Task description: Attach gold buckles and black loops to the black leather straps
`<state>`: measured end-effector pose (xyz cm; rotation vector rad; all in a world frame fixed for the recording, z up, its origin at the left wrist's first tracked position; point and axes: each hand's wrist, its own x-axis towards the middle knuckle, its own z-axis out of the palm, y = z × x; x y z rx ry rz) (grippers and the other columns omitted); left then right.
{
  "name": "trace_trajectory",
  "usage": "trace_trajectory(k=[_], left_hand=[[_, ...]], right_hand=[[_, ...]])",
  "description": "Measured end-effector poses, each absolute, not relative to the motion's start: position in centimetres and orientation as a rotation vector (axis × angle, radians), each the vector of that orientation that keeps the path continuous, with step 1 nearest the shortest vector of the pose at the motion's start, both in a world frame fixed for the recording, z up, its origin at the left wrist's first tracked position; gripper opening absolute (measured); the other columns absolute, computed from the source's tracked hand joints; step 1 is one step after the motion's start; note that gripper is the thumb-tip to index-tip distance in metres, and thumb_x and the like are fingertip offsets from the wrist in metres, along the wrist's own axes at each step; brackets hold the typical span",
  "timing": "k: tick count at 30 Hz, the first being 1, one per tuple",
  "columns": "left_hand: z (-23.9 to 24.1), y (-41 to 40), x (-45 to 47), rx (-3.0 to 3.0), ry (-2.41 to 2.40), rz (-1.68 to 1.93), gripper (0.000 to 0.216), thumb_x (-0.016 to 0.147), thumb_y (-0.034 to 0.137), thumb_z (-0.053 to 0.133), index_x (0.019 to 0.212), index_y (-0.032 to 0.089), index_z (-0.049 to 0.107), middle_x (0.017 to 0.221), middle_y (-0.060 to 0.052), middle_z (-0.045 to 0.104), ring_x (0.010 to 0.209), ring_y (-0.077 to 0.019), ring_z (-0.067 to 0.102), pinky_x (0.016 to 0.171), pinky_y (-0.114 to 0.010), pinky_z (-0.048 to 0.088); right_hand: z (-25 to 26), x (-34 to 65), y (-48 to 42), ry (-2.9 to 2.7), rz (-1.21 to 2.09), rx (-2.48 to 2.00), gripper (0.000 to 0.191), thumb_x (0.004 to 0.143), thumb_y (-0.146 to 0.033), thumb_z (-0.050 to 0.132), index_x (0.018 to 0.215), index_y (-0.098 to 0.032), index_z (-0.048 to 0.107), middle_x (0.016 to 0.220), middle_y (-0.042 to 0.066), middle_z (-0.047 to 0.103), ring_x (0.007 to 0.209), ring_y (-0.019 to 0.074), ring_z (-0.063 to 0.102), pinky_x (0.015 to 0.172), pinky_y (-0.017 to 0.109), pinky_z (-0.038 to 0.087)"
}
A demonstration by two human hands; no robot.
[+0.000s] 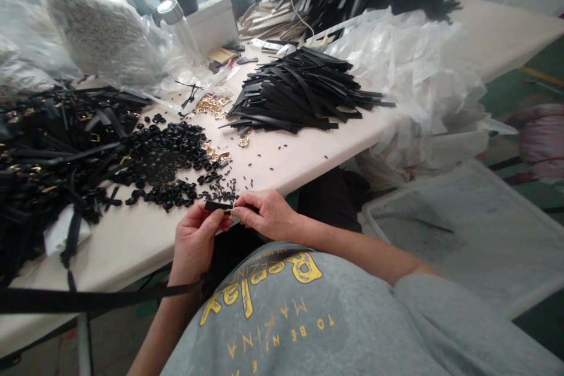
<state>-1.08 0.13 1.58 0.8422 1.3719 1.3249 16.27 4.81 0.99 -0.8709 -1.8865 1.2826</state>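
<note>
Close to the table's front edge, my left hand [198, 232] is closed on a black strap [217, 206], with thumb and fingers pinching it. My right hand [267, 215] pinches the same strap from the other side, where a small gold buckle seems to sit between the fingertips, mostly hidden. Just beyond my hands lie many tiny black pieces [220, 188] and a heap of black loops [163, 153]. Gold buckles [212, 106] are piled farther back. A stack of loose black straps [299, 91] spreads across the table behind them.
Black straps with gold buckles [53, 147] are heaped at the left. Clear plastic bags [396, 59] hang over the table's right edge. Below stands a white bin [467, 235]. A bottle [171, 17], a white box [214, 23] and a filled bag [97, 23] stand at the back.
</note>
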Motion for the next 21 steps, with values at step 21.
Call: trace_trajectory(k=[21], left_hand=[[0.87, 0.36, -1.55, 0.721, 1.204, 1.247, 0.02, 0.064, 0.024, 0.085, 0.074, 0.018, 0.068, 0.074, 0.001, 0.064, 0.061, -0.0078, 0.056, 0.057, -0.017, 0.049]], right_hand=[[0.92, 16.73, 4.95, -1.972, 1.602, -0.712, 0.018, 0.099, -0.024, 0.05, 0.086, -0.015, 0.057, 0.074, 0.0, 0.064, 0.061, 0.0097, 0.062, 0.059, 0.02, 0.047]])
